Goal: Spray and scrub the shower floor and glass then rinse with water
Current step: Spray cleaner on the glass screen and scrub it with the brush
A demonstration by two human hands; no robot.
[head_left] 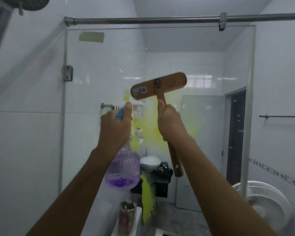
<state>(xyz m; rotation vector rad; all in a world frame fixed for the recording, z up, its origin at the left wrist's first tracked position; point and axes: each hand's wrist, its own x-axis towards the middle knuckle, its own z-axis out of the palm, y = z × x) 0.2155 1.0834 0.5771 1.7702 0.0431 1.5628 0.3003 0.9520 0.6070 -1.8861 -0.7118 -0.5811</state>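
Note:
My left hand (115, 126) grips the blue trigger of a clear purple spray bottle (122, 171) with purple liquid low in it, its nozzle toward the shower glass (203, 68). My right hand (171, 120) is wrapped around the wooden handle of a scrub brush (158, 86). The brush's long wooden head is tilted and pressed flat against the glass at chest height. Yellow-green smears (148, 126) spread on the glass below the brush head and between my hands.
A steel rail (143, 20) runs above the glass panel, with a hinge bracket (67, 73) at left. Behind the glass are a white basin (150, 161), a dark cabinet, a yellow-green bristly brush (148, 196), a dark door (236, 138) and a white fan (266, 201).

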